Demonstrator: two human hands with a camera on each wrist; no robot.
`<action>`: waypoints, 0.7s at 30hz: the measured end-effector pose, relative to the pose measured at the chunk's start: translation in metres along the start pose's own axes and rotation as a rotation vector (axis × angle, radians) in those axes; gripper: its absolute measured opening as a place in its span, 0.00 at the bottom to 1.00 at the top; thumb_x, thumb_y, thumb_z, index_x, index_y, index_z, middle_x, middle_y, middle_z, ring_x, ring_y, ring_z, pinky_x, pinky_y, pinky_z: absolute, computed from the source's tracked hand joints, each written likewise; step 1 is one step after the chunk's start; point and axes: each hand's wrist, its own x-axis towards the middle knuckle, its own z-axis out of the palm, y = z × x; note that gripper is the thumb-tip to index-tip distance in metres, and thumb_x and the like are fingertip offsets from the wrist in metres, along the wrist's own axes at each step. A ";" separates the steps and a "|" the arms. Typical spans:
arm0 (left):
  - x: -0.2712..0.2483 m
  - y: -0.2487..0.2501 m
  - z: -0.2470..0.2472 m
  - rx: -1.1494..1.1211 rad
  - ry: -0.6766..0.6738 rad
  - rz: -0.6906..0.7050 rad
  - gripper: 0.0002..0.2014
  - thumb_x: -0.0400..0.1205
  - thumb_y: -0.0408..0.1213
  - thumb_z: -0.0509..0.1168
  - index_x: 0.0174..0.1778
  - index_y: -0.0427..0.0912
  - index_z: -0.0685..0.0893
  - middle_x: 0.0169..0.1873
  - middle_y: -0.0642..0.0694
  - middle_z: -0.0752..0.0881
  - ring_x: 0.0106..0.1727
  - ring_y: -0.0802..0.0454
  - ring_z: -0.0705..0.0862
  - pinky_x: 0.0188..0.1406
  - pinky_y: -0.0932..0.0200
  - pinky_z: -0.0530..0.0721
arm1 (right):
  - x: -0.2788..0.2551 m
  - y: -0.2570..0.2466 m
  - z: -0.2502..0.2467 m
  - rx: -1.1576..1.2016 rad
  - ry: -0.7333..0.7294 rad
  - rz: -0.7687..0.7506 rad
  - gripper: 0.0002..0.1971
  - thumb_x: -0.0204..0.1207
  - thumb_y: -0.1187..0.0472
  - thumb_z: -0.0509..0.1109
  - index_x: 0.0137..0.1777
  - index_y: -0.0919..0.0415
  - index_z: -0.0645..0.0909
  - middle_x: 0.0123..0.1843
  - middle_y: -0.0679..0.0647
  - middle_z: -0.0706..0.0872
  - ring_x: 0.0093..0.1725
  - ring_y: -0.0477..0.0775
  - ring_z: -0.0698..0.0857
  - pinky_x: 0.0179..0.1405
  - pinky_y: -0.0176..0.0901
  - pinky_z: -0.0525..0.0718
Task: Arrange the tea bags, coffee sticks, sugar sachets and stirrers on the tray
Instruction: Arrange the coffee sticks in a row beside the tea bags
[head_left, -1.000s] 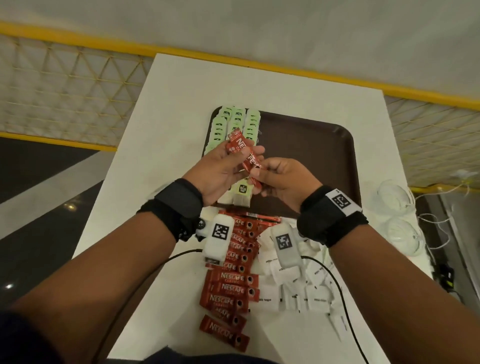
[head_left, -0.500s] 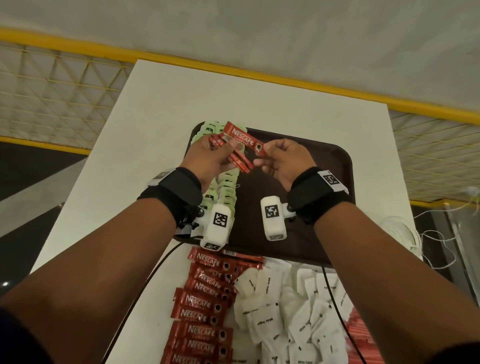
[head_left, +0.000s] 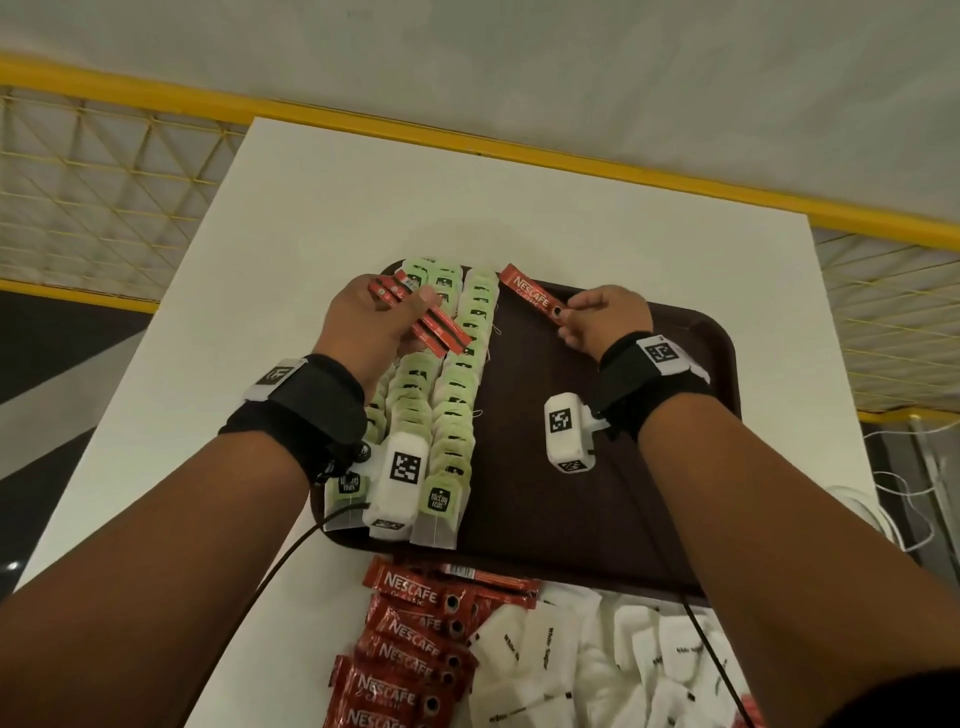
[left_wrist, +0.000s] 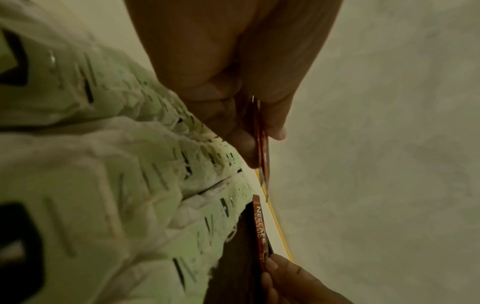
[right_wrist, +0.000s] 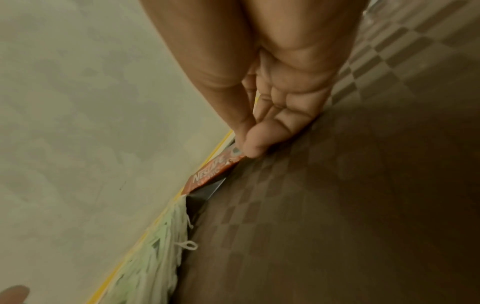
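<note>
A dark brown tray (head_left: 597, 493) lies on the white table. Rows of green tea bags (head_left: 457, 395) fill its left side. My left hand (head_left: 374, 322) hovers over them and grips a small bundle of red coffee sticks (head_left: 436, 327), seen edge-on in the left wrist view (left_wrist: 262, 148). My right hand (head_left: 597, 322) pinches the near end of a single red Nescafe stick (head_left: 532, 299), which points at the tray's far edge beside the tea bags (right_wrist: 155, 253). The right wrist view shows that stick (right_wrist: 215, 174) low over the tray floor.
Loose red coffee sticks (head_left: 415, 649) and white sugar sachets (head_left: 597, 665) are piled on the table in front of the tray. A yellow rail (head_left: 467, 130) and mesh run behind the table. White cables (head_left: 904, 499) lie at the right edge.
Both hands moved from the near side to the tray's far end. The right hand took one stick out of the left hand's bundle and carried it right, down to the tray.
</note>
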 end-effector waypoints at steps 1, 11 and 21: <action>0.000 0.001 0.000 -0.001 -0.003 -0.003 0.20 0.79 0.43 0.75 0.58 0.32 0.80 0.50 0.36 0.91 0.51 0.37 0.91 0.51 0.42 0.90 | 0.004 -0.001 -0.002 -0.063 0.005 -0.020 0.04 0.77 0.69 0.72 0.48 0.60 0.84 0.38 0.57 0.88 0.33 0.48 0.87 0.35 0.36 0.89; 0.001 0.000 0.008 0.051 -0.041 0.012 0.19 0.79 0.45 0.74 0.56 0.33 0.83 0.48 0.39 0.92 0.49 0.41 0.92 0.49 0.46 0.91 | 0.011 -0.001 -0.006 -0.229 0.033 -0.083 0.06 0.73 0.63 0.78 0.42 0.55 0.82 0.35 0.55 0.90 0.34 0.51 0.91 0.46 0.51 0.92; -0.012 0.005 0.025 0.004 -0.059 0.025 0.14 0.80 0.41 0.74 0.54 0.39 0.80 0.47 0.39 0.91 0.46 0.46 0.92 0.40 0.56 0.89 | -0.025 -0.016 -0.007 -0.362 -0.058 -0.279 0.13 0.77 0.43 0.71 0.40 0.51 0.81 0.43 0.54 0.89 0.44 0.53 0.87 0.47 0.49 0.86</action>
